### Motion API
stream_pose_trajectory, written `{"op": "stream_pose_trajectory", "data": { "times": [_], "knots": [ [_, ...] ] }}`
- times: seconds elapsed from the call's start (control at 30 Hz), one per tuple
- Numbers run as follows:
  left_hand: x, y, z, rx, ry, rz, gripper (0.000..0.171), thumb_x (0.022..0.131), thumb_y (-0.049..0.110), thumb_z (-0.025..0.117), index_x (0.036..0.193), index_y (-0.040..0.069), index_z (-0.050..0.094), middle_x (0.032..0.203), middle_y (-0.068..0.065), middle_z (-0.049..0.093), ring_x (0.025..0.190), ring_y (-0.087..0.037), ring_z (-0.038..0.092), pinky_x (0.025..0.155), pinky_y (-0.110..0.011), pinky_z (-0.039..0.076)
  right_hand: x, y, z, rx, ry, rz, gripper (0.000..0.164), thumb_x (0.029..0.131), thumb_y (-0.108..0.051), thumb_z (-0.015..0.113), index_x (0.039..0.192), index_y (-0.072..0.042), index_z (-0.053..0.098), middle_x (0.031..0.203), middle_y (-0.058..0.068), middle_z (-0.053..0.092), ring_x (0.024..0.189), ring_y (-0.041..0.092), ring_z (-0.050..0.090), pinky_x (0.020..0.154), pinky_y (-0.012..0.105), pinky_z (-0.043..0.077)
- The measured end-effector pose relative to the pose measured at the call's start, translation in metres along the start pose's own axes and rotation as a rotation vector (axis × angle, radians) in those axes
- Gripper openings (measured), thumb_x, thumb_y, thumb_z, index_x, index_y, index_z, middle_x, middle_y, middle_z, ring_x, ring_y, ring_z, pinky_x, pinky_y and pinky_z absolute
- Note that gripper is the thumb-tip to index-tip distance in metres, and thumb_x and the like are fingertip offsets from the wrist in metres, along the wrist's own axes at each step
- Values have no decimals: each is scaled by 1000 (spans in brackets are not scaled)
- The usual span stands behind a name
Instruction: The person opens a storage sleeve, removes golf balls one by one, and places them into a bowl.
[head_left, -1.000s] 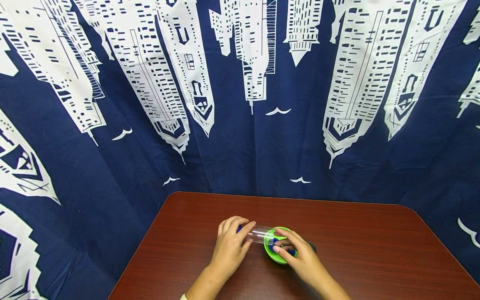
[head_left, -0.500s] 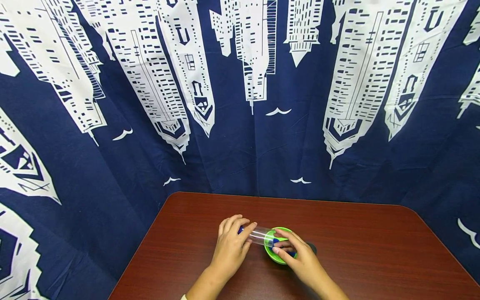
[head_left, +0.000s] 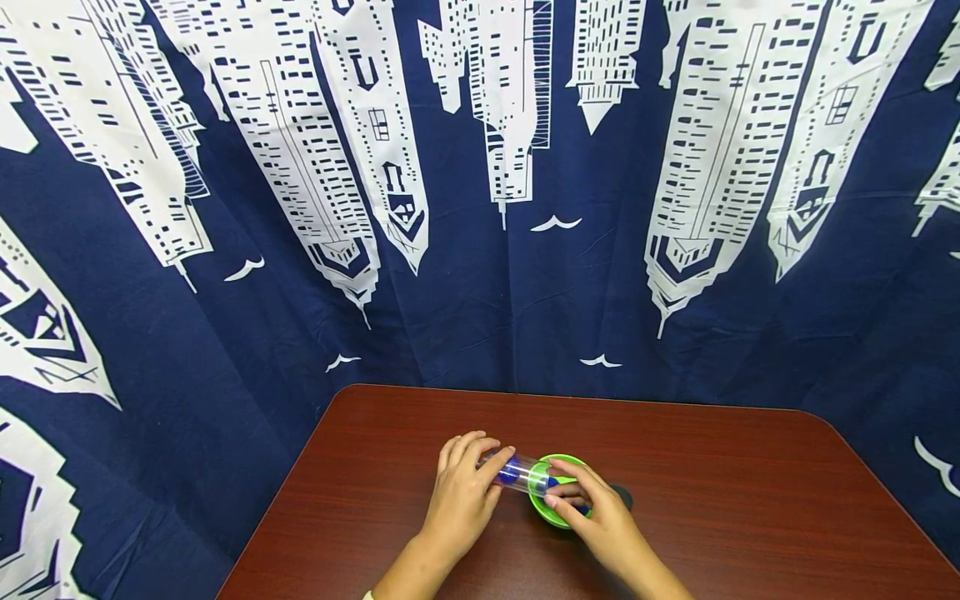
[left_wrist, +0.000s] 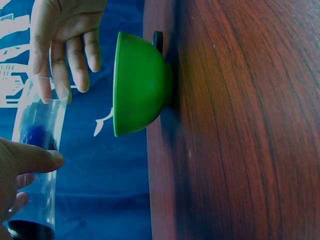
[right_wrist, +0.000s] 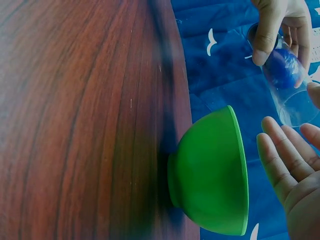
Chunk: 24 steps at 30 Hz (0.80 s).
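Note:
My left hand (head_left: pixel 461 496) grips a clear plastic tube (left_wrist: pixel 39 112) with a black end (left_wrist: pixel 31 230). The tube lies tilted, its mouth toward the right, over a green bowl (head_left: pixel 551 517). Inside it, near my left fingers, is a crumpled-looking blue ball (right_wrist: pixel 282 68). My right hand (head_left: pixel 596 512) is over the bowl, palm up with fingers extended, its fingertips right at the tube's mouth. Some blue shows in the bowl between the right fingers; the rest of the bowl's inside is hidden by that hand.
The bowl stands on a reddish-brown wooden table (head_left: pixel 720 483). A small dark object (head_left: pixel 623 497) sits just right of the bowl, partly behind my right hand. Behind the table hangs a navy cloth (head_left: pixel 465 325) printed with white buildings.
The blue ball has slid along the tube, away from its black end and toward the mouth. The tube's mouth end has dipped slightly. Both hands have stayed nearly in place.

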<state>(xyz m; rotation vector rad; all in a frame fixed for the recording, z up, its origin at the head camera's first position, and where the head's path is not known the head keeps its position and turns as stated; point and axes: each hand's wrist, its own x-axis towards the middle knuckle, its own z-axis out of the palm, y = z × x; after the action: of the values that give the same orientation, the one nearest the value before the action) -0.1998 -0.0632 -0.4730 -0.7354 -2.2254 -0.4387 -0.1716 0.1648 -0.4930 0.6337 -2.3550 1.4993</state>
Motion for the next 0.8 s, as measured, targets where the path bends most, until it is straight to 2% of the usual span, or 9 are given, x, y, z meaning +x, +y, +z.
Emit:
{"op": "stream_pose_trajectory", "data": {
  "times": [0.07, 0.27, 0.47, 0.8],
  "knots": [
    [0, 0, 0, -2, 2, -5, 56, 70, 9, 90, 121, 24, 72, 121, 2, 66, 126, -25, 57, 109, -50, 42, 0, -1, 0, 4, 2, 9, 45, 95, -16, 71, 137, -12, 57, 129, 17, 63, 102, 4, 69, 83, 25, 60],
    [0, 1, -1, -35, -1, -24, 56, 69, 10, 92, 121, 22, 73, 120, 0, 67, 125, -24, 57, 110, -52, 41, 0, -3, 0, 24, 16, 37, 46, 93, -15, 73, 136, -8, 58, 125, 12, 64, 100, 5, 70, 82, 23, 60],
    [0, 1, 1, -35, 17, -22, 57, 68, 11, 92, 120, 24, 73, 119, 2, 66, 122, -21, 58, 110, -49, 40, 0, -1, 1, 40, 48, -17, 44, 92, -9, 73, 133, -10, 59, 118, 12, 64, 96, 5, 70, 79, 21, 59],
    [-2, 2, 2, -26, 20, -24, 58, 66, 12, 92, 119, 24, 73, 119, 3, 66, 120, -21, 59, 109, -49, 41, 0, -1, 2, 62, 47, -7, 44, 91, -9, 73, 133, -11, 59, 120, 10, 63, 98, 8, 70, 81, 20, 59]
  ]
}}
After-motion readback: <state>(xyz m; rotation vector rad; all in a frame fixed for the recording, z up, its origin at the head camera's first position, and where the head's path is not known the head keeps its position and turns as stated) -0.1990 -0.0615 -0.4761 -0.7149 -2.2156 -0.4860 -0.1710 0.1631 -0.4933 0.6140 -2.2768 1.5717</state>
